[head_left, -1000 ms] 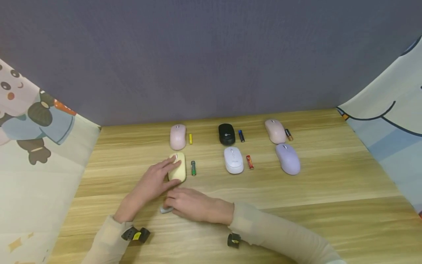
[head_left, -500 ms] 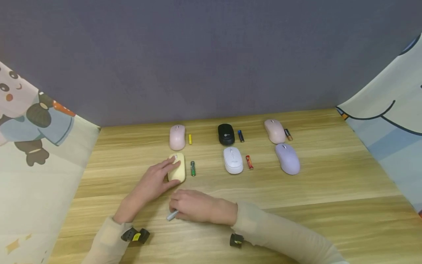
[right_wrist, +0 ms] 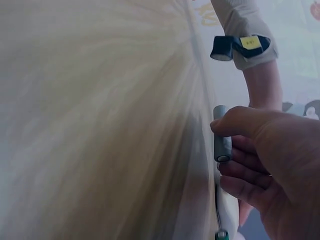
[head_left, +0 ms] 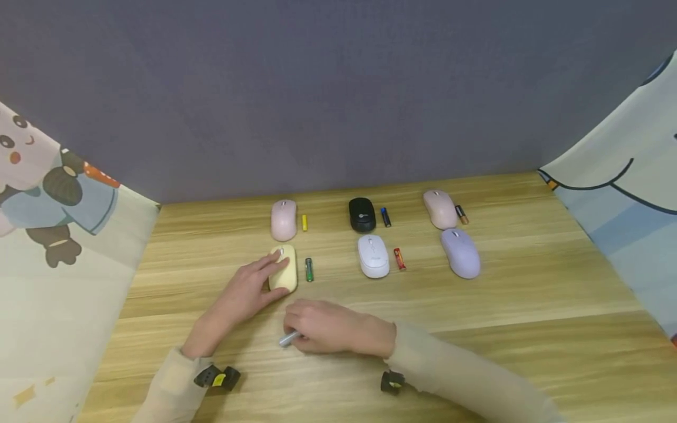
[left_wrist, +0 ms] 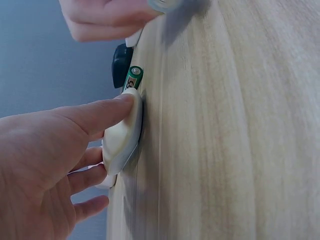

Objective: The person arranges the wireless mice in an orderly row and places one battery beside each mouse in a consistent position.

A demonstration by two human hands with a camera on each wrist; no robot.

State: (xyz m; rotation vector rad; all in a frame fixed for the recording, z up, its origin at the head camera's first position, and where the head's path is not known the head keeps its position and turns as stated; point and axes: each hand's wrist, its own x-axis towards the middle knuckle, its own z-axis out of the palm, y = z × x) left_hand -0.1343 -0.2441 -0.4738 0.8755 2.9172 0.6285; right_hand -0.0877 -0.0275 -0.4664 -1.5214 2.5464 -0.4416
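Note:
In the head view my left hand [head_left: 242,296] holds a pale yellow computer mouse [head_left: 286,277] flat on the table. The left wrist view shows the thumb on one side of the yellow mouse [left_wrist: 122,135] and fingertips on the other. Just in front, my right hand [head_left: 330,328] pinches a grey battery [head_left: 289,339] between thumb and fingers, low over the table. Up close, the right wrist view shows the flat metal end of the grey battery [right_wrist: 222,142]. A green battery [head_left: 309,270] lies right of the yellow mouse.
Further mice stand in two rows: pink [head_left: 284,220], black [head_left: 362,215], white [head_left: 373,257], light pink [head_left: 440,209] and purple [head_left: 461,253]. Yellow [head_left: 304,223], blue [head_left: 385,217], red [head_left: 399,259] and black-and-copper [head_left: 462,215] batteries lie beside some of them. A grey partition [head_left: 338,106] rises behind.
My right hand has shifted to the right, away from the yellow mouse, carrying the grey battery, which shows more of its length. The left hand has stayed on the mouse.

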